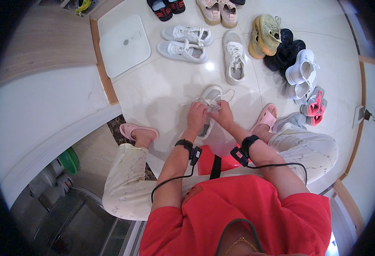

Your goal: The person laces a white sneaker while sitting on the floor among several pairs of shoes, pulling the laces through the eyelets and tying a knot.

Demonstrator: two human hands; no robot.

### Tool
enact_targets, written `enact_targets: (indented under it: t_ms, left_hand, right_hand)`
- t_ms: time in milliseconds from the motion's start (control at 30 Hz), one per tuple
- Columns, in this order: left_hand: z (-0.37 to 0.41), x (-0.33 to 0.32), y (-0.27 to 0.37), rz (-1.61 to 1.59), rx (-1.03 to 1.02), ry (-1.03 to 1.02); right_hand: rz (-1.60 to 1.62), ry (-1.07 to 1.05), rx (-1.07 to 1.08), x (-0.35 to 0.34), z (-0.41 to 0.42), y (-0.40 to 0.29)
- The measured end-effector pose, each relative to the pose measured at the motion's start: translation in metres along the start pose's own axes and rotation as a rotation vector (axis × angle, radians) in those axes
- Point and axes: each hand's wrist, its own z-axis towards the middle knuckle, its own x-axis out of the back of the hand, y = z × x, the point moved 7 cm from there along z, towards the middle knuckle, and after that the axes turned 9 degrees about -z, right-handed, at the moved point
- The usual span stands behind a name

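Observation:
A grey-and-white sneaker (212, 92) stands on the floor between my feet, its toe pointing away from me. My left hand (196, 116) is at the left side of its lacing, fingers bent in and pinched on the lace. From the right, my right hand (222, 115) pinches at the same white shoelace (228, 96), which loops out past that hand. The other loose end lies out to the left. My fingers partly hide the tongue and the shoe's opening. Beyond it lies a similar laced sneaker (234, 57).
A pair of white sneakers (182, 51) lies near a white scale (125, 46). On the right are yellow sneakers (266, 35), black shoes (285, 51), white shoes (302, 73) and grey-pink shoes (315, 107). My feet wear pink slippers (266, 116). A red object (206, 160) is beneath me.

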Motion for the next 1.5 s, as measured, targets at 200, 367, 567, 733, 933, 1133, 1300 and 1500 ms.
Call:
enact_targets:
  t_ms: [200, 367, 567, 733, 933, 1133, 1300, 1500]
  left_hand:
    - [0.0, -0.007, -0.006, -0.097, 0.158, -0.04]
    - [0.001, -0.011, 0.0, -0.045, 0.097, -0.135]
    - [0.001, -0.023, -0.004, -0.043, 0.064, -0.236]
    - [0.003, -0.032, -0.006, 0.025, 0.093, -0.307]
    - [-0.001, -0.046, -0.015, 0.18, 0.089, -0.379]
    - [0.003, -0.045, -0.009, 0.229, 0.067, -0.394]
    - [0.01, -0.017, -0.006, 0.033, 0.154, -0.309]
    - [0.015, 0.02, 0.011, -0.013, 0.005, -0.087]
  right_hand:
    - [-0.03, -0.018, -0.17, -0.001, -0.02, -0.006]
    - [-0.014, 0.007, -0.152, -0.028, -0.012, 0.035]
    - [0.134, 0.034, -0.198, -0.026, -0.01, 0.053]
    - [0.151, -0.11, -0.273, -0.032, -0.005, 0.059]
    - [0.223, -0.132, -0.289, -0.039, -0.005, 0.059]
    - [0.113, -0.074, -0.204, -0.029, -0.003, 0.046]
    - [0.005, -0.064, -0.087, -0.017, -0.001, 0.028]
    - [-0.022, 0.076, 0.055, 0.026, -0.012, -0.016]
